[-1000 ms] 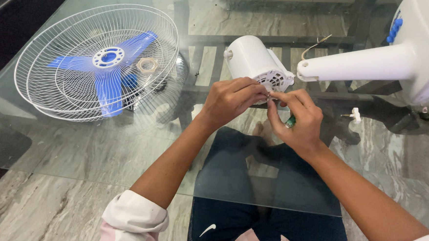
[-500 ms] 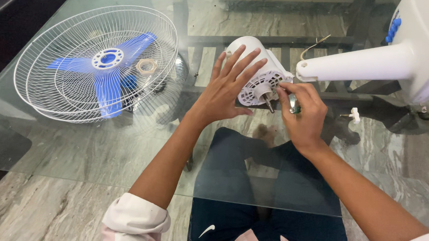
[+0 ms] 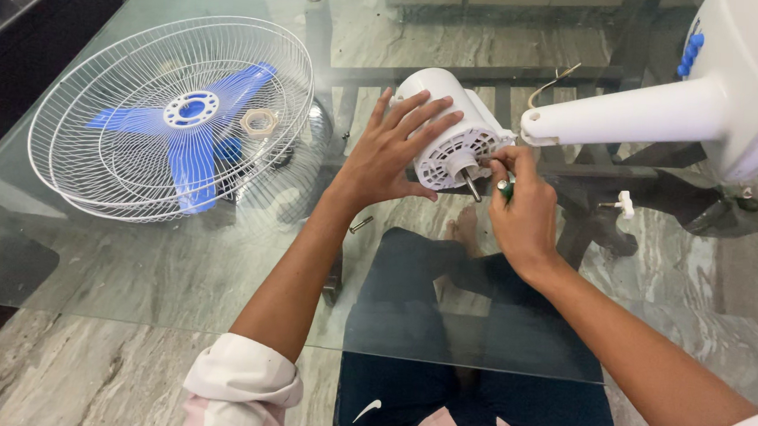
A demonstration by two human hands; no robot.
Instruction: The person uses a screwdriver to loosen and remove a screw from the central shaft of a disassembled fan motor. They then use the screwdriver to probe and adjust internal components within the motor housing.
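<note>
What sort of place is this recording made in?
Probably a home room rather than a workshop: a glass-topped table over a marbled stone floor, with a household fan taken apart on it, its wire guard and white motor housing.

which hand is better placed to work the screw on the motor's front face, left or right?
Right, probably. The right hand is at the front face of the white fan motor, beside its shaft, pinching a green-handled tool. The left hand lies spread over the housing, steadying it.
</note>
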